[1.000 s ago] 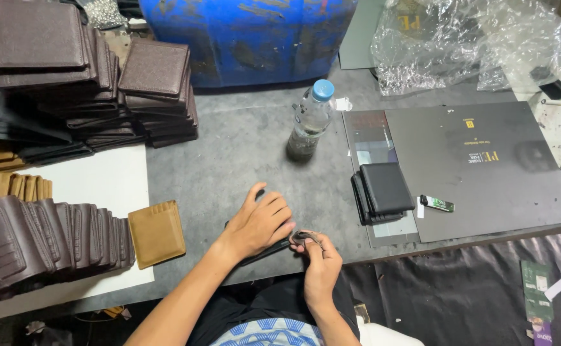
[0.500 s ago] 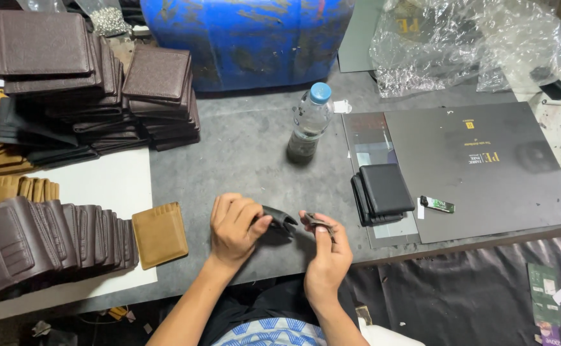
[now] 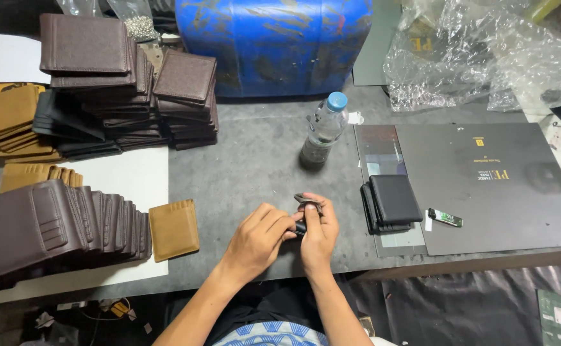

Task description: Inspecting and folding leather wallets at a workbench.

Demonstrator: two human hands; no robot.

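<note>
A small dark wallet piece [image 3: 307,204] sits above the grey desk [image 3: 255,166], just below the water bottle [image 3: 324,130], with fingers of the left hand [image 3: 258,238] and right hand [image 3: 319,234] clamped on it.

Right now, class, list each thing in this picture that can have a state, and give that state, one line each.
Left hand: closed on a small dark piece.
Right hand: gripping the same dark piece.
Water bottle: upright, capped.
Black wallets: stacked, closed.
Tan wallet: lying flat, alone.
Brown wallets: leaning in a row.
Plastic bags: crumpled.
</note>
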